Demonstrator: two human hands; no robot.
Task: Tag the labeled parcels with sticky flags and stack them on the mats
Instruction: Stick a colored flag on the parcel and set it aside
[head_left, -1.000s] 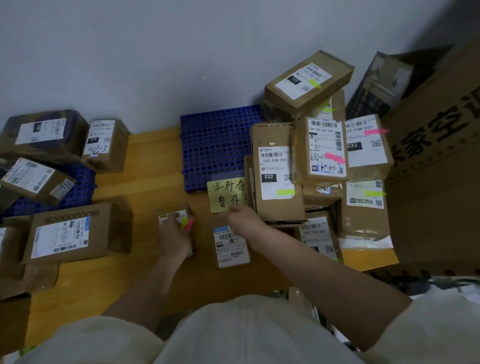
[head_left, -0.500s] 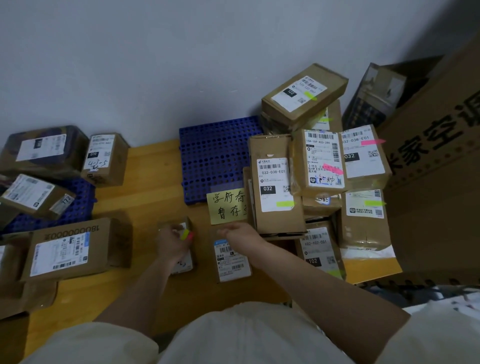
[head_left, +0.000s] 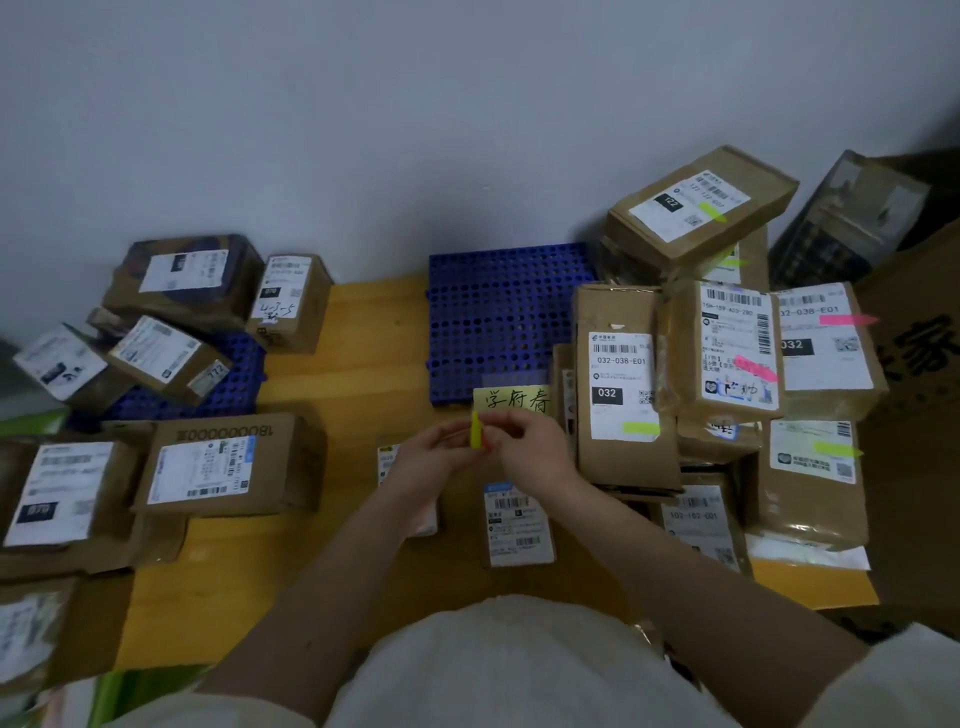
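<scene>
A plain grey wall (head_left: 363, 130) backs a yellow wooden table (head_left: 363, 332) crowded with labelled cardboard parcels. Two blue perforated mats lie on it: the mat at centre (head_left: 498, 317) is bare over most of its left part, while the left mat (head_left: 234, 379) is nearly buried under boxes. To the right a leaning heap of flagged parcels (head_left: 727, 374) crowds that mat's right edge and reaches the table's right side, against a big printed carton (head_left: 919, 364). Seven flags show there: five green, two pink. Over the table's middle the left hand (head_left: 436, 457) and right hand (head_left: 535, 447) meet, both grips narrow, pinching a yellow sticky flag (head_left: 475, 430) held upright between them. Below the hands lie two small parcels, one (head_left: 519, 525) label-up, the other (head_left: 395, 467) mostly hidden by the left wrist. A handwritten yellow note (head_left: 514, 399) sits just behind the fingers.
</scene>
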